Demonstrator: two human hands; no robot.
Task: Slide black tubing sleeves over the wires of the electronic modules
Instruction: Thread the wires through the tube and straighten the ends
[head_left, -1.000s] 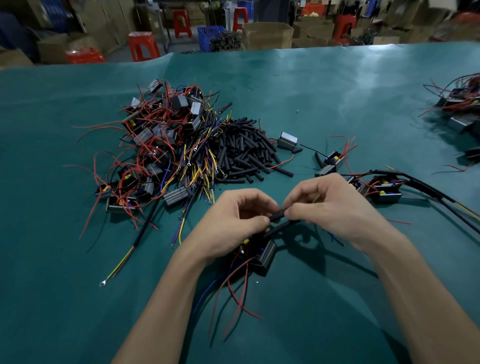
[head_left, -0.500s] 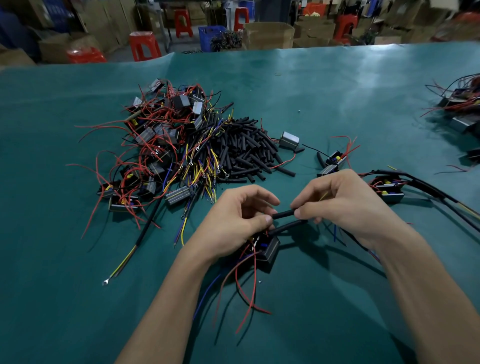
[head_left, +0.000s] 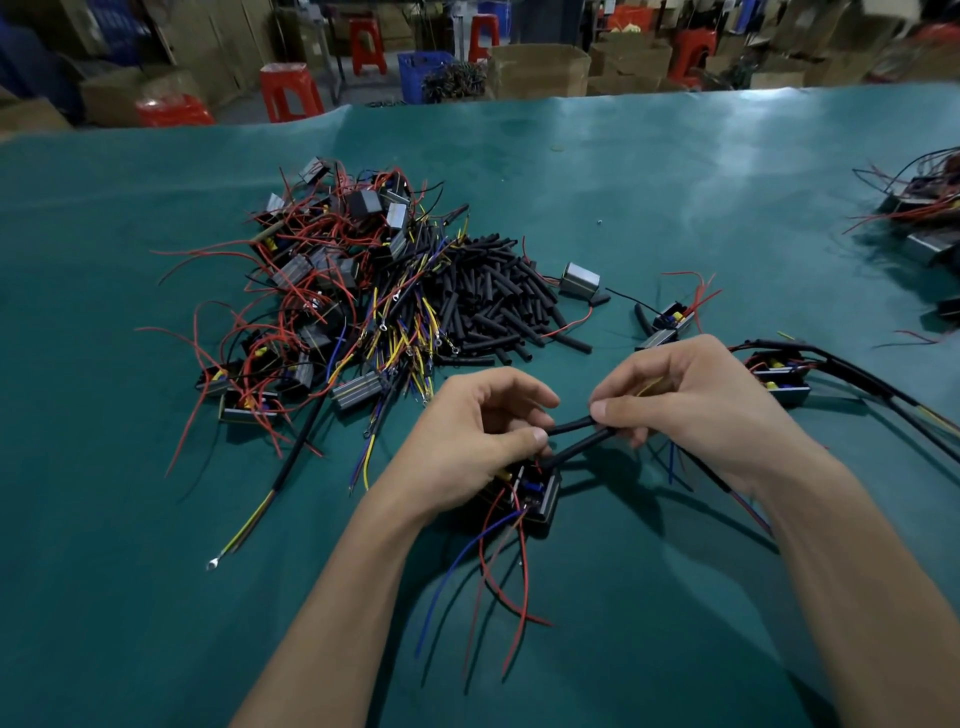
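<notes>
An electronic module hangs just above the green table under my left hand, red and blue wires trailing toward me. Two black tubing sleeves run side by side from the module to the right. My left thumb and fingers pinch the sleeves' near end. My right hand pinches their far end, with yellow and blue wires showing under its fingers. A pile of loose black sleeves lies beyond my hands.
A heap of modules with red, yellow and blue wires fills the left of the table. Sleeved modules with long black leads lie at the right. More modules sit at the far right edge. Boxes and red stools stand behind.
My hands have drawn apart, so more of the black sleeves shows between them. The module has lifted and turned slightly, its wires swinging nearer to me.
</notes>
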